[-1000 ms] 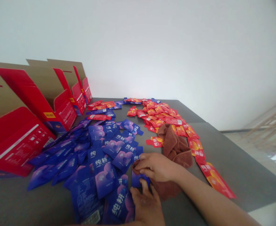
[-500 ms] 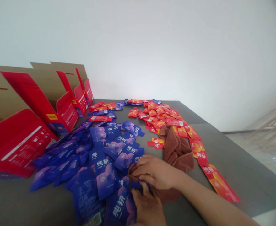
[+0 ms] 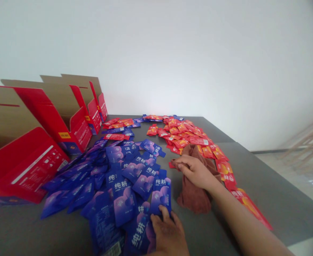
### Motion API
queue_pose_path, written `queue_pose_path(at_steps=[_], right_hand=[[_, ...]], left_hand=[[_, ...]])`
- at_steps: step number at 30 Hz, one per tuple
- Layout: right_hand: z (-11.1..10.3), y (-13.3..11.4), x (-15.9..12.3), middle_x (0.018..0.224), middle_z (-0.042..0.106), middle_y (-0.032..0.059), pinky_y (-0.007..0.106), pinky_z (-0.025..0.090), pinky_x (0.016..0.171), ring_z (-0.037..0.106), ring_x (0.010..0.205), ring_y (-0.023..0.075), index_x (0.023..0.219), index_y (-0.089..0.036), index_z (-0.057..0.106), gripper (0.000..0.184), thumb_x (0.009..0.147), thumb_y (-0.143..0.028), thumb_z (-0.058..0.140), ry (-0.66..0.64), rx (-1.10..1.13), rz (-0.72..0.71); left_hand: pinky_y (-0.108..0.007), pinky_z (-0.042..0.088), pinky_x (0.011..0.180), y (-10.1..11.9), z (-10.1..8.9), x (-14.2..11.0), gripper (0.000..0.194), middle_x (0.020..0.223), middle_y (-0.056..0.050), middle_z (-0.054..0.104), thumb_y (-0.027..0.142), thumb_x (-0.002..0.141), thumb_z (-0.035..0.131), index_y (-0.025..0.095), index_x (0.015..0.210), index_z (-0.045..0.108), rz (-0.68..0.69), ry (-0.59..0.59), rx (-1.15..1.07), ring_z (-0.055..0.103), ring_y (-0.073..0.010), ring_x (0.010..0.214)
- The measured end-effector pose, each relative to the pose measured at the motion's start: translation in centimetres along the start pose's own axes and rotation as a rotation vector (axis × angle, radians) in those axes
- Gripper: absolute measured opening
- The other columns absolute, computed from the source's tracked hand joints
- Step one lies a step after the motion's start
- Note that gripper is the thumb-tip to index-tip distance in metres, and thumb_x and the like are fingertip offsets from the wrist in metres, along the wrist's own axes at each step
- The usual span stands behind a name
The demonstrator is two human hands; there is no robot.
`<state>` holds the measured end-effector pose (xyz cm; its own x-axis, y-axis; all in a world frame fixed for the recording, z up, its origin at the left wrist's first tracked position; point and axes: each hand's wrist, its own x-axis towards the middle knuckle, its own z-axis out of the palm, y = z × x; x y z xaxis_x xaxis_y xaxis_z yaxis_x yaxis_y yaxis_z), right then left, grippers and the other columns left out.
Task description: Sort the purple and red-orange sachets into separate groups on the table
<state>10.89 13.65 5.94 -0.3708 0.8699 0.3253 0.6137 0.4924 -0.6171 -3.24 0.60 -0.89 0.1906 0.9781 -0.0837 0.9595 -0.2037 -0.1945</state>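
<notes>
A brown cloth [image 3: 193, 197] lies bunched on the table, with my right hand [image 3: 195, 172] closed over its upper part. One end of the cloth pokes out past the fingertips, over a partly covered red packet. Lower down, my left hand [image 3: 169, 231] rests with its fingers apart on the bottom edge of a blue packet [image 3: 161, 192] with purple shapes and white characters. Left of that hand, a heap of similar blue packets [image 3: 124, 202] spreads out, some overlapping. Red-orange packets [image 3: 184, 133] are piled behind the cloth.
Open red boxes [image 3: 36, 163] with raised brown cardboard lids stand in a row at the left. A line of red packets [image 3: 225, 172] runs along the right of the dark grey table [image 3: 268, 185]. Mixed red and blue packets [image 3: 121, 122] lie farther back, near the white wall [image 3: 156, 57].
My right hand has moved up and away from the left hand, taking the cloth's end off the blue packet. That packet's face now shows. My left hand stays nearly in place.
</notes>
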Motion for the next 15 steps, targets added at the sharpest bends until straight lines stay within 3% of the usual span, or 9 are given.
queue_pose_path(at_steps=[4, 8, 11, 13, 15], right_hand=[[-3.1, 1.8, -0.4, 0.089, 0.068, 0.0041, 0.03, 0.047, 0.078, 0.062, 0.083, 0.0182, 0.09, -0.019, 0.067, 0.02, 0.09, -0.026, 0.048, 0.231, -0.032, 0.095], [-7.3, 3.4, -1.1, 0.092, 0.069, 0.0045, 0.035, 0.049, 0.084, 0.064, 0.095, 0.0212, 0.084, -0.021, 0.064, 0.016, 0.085, -0.032, 0.053, 0.664, 0.087, 0.211], [-10.6, 3.2, -1.6, 0.095, 0.068, 0.0064, 0.036, 0.051, 0.07, 0.066, 0.087, 0.0231, 0.081, -0.023, 0.062, 0.012, 0.08, -0.033, 0.056, 0.953, 0.186, 0.187], [-12.7, 2.3, -1.6, 0.101, 0.068, 0.0066, 0.039, 0.051, 0.061, 0.066, 0.079, 0.0246, 0.088, -0.027, 0.063, 0.015, 0.082, -0.037, 0.054, 0.992, 0.121, 0.14], [-14.8, 0.9, -1.4, 0.103, 0.068, 0.0058, 0.042, 0.05, 0.058, 0.066, 0.078, 0.0272, 0.094, -0.031, 0.065, 0.023, 0.086, -0.046, 0.049, 0.858, -0.055, 0.093]], left_hand=[[-0.054, 0.038, 0.1, 0.5, 0.5, 0.8, 0.047, 0.137, -0.015, 0.056, 0.009, 0.082, 0.055, 0.031, 0.123, 0.061, -0.026, -0.144, -0.018, 0.056, -0.0337, 0.119], [-0.055, 0.035, 0.102, 1.0, 0.6, 1.3, 0.051, 0.141, -0.016, 0.052, 0.006, 0.084, 0.051, 0.033, 0.127, 0.056, -0.047, -0.249, -0.017, 0.054, -0.0335, 0.121], [-0.055, 0.035, 0.101, 0.8, 0.4, 1.3, 0.051, 0.141, -0.016, 0.052, 0.006, 0.085, 0.048, 0.033, 0.128, 0.055, -0.043, -0.238, -0.004, 0.055, -0.0335, 0.12], [-0.055, 0.035, 0.1, 0.7, 0.2, 1.3, 0.05, 0.14, -0.016, 0.053, 0.007, 0.086, 0.049, 0.033, 0.128, 0.055, -0.038, -0.24, -0.011, 0.055, -0.034, 0.118], [-0.054, 0.036, 0.1, 0.6, 0.1, 1.3, 0.048, 0.139, -0.016, 0.054, 0.008, 0.086, 0.049, 0.033, 0.126, 0.057, -0.041, -0.24, -0.029, 0.056, -0.0341, 0.117]])
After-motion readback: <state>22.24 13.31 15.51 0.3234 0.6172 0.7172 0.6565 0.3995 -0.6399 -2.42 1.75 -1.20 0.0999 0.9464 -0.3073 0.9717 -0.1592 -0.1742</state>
